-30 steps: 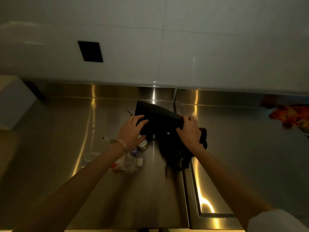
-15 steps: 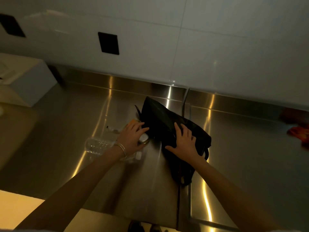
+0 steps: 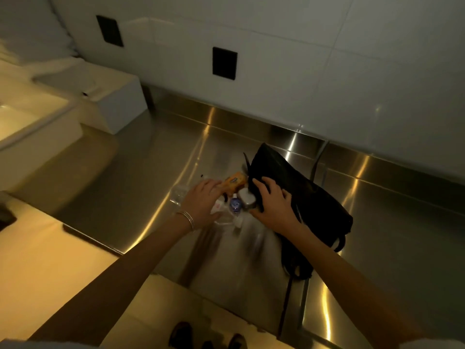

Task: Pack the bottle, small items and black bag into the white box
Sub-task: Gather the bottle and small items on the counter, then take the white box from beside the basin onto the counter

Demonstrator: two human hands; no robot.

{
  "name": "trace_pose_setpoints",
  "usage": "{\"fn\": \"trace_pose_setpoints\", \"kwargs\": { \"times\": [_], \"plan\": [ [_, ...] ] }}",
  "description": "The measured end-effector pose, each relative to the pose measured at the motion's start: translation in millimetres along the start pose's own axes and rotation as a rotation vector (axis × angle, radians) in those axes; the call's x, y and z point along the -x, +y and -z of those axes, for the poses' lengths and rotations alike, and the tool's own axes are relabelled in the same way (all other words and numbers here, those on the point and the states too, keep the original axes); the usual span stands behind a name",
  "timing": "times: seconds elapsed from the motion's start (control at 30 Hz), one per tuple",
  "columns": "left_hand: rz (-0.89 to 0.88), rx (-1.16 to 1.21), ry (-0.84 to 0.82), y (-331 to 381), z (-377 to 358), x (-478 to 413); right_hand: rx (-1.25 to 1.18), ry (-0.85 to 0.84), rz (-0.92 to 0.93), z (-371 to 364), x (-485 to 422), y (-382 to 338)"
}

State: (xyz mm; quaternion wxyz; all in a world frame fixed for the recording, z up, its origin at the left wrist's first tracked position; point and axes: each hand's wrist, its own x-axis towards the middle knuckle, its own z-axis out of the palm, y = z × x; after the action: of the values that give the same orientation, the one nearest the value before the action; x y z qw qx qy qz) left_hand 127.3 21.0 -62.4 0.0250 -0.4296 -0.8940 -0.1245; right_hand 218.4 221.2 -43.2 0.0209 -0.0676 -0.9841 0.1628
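A black bag (image 3: 297, 192) lies on the steel counter (image 3: 156, 172). My right hand (image 3: 273, 206) rests on its left end with fingers spread and bent. Beside the bag sit small items: an orange packet (image 3: 234, 184), a small blue-labelled bottle (image 3: 235, 204) and a white round case (image 3: 245, 196). A clear plastic bottle (image 3: 179, 195) lies on its side under my left hand (image 3: 203, 201), which reaches over it and touches the packet with relaxed fingers. The white box (image 3: 120, 104) stands far left by the wall.
A white basin (image 3: 30, 122) sits at the left edge next to the box. Two black wall plates (image 3: 224, 62) are on the white wall. A seam splits the counter at right. Shoes (image 3: 181, 335) show below the counter's front edge.
The view has swung left, bringing the white box and basin into sight. My left hand has slid left off the bag onto the small items. My right hand has moved to the bag's left end.
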Motion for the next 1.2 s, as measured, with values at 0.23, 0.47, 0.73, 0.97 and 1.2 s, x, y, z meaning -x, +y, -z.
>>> {"fn": "trace_pose_setpoints", "kwargs": {
  "times": [0.23,0.47,0.73,0.97,1.2],
  "plan": [
    [0.037,0.011,0.067,-61,17,33,0.008,0.006,0.049,-24,-20,-67],
    [0.062,-0.06,0.075,-152,47,79,-0.011,0.011,0.035,-58,-49,-164],
    [0.054,-0.053,0.077,-221,72,103,-0.029,0.054,0.064,-80,-79,-237],
    [0.077,-0.044,0.063,-253,67,96,0.087,0.019,0.084,-89,-108,-247],
    [0.081,-0.048,0.053,-279,66,62,0.128,-0.026,0.1,-94,-153,-238]
  ]
}}
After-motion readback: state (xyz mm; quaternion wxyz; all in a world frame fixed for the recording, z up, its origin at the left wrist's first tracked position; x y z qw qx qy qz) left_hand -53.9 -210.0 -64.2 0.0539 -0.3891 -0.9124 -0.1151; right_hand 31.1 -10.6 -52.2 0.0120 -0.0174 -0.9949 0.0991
